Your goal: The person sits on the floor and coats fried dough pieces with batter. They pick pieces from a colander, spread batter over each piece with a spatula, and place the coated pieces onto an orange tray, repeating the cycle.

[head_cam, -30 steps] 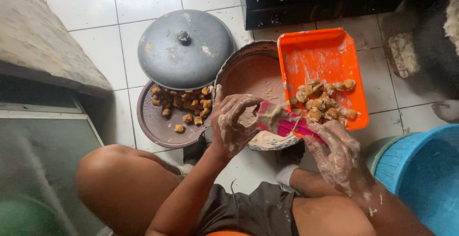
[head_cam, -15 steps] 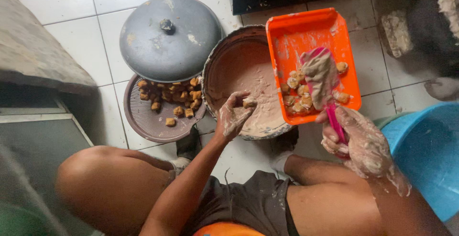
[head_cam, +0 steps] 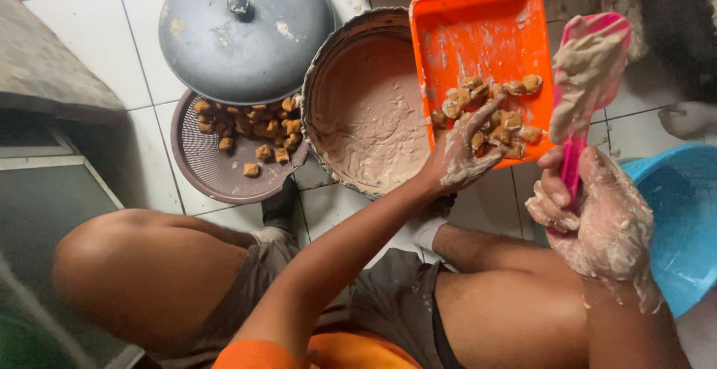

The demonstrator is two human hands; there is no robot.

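Two battered hands, pink spatula (head_cam: pixel 579 92), orange tray (head_cam: pixel 478 33)

Grey domed lid (head_cam: pixel 246 29) with dark knob at 11 o'clock, resting partly over brown round sieve tray (head_cam: pixel 213 167). Fried golden chunks (head_cam: pixel 243 126) lie in tray along lid's lower edge. White tiled floor (head_cam: pixel 82 10) beneath, grout lines dark. Blue plastic basin (head_cam: pixel 683 216) at 3 o'clock, cut by frame edge. Grey stone slab (head_cam: pixel 45 70) at 9 o'clock, dark glass-fronted cabinet (head_cam: pixel 45 212) below it.
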